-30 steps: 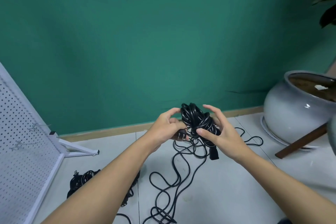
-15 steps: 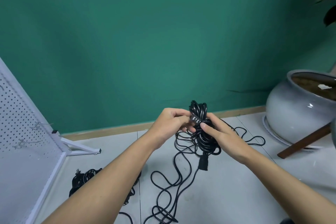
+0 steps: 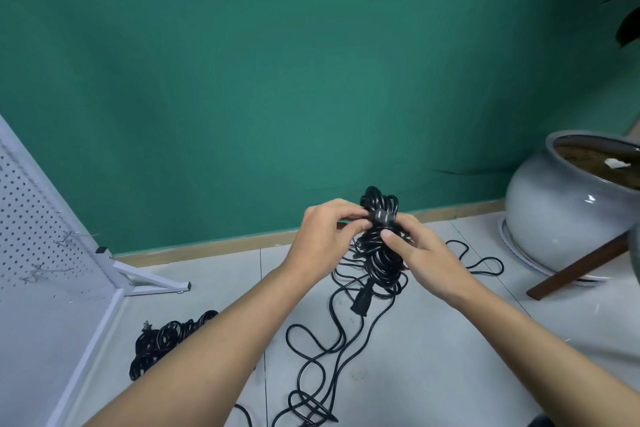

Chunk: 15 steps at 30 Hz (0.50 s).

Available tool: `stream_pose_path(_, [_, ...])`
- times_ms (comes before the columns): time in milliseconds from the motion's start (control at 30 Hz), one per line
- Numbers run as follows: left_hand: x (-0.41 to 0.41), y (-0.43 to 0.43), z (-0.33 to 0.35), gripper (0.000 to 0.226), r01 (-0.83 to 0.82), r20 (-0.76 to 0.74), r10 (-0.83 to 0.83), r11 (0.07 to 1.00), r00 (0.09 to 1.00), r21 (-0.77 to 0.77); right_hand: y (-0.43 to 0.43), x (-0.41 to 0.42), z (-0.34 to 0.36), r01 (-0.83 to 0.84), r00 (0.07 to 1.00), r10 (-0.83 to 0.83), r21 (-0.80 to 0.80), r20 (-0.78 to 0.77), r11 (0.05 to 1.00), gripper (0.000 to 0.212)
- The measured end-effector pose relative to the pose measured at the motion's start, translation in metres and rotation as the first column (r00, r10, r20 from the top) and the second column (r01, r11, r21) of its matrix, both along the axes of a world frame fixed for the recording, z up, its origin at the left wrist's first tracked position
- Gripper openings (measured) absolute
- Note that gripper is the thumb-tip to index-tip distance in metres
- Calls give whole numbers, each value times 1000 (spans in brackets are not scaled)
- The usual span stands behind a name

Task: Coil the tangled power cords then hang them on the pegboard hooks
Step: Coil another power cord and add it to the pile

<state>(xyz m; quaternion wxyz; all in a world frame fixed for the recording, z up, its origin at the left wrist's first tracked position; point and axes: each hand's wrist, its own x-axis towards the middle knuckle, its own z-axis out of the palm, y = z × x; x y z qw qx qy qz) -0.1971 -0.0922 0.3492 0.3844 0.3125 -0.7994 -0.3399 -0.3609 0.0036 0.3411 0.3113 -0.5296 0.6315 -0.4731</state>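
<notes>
A black coiled power cord (image 3: 380,253) hangs upright between my hands, above the floor. My left hand (image 3: 327,236) pinches the coil's upper part, where a plug (image 3: 381,217) lies across the loops. My right hand (image 3: 414,253) grips the coil's middle from the right, thumb on the front. A black connector (image 3: 363,298) dangles from the coil's bottom. Loose tangled cord (image 3: 322,350) trails over the floor below. Another black cord bundle (image 3: 162,340) lies on the floor at the left. The white pegboard (image 3: 31,218) leans at the far left with wire hooks (image 3: 71,237) on it.
A large grey ceramic pot (image 3: 561,211) stands at the right on a white saucer, with a brown wooden leg (image 3: 578,269) slanting in front of it. The pegboard's white foot (image 3: 152,279) juts onto the floor. A green wall runs behind.
The coil has turned more upright and the plug now lies across its upper loops. Both hands have closed in on the coil, and the connector hangs lower.
</notes>
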Motion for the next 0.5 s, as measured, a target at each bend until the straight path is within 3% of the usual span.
stream_pose_path(100, [1,2,2,9,-29,1,29,1000,1000,8,5,4,5,-29,993,22,62,117,998,21])
stream_pose_path(233, [-1,9,3,11,-12,-19,13,999,1000,38,3,8,6,67,987,-70,25,142,997,11])
stream_pose_path(500, [0,7,8,11,180,-248,-99,926,964,331,-7,-5,2,212,912,-231,93,339,973,28])
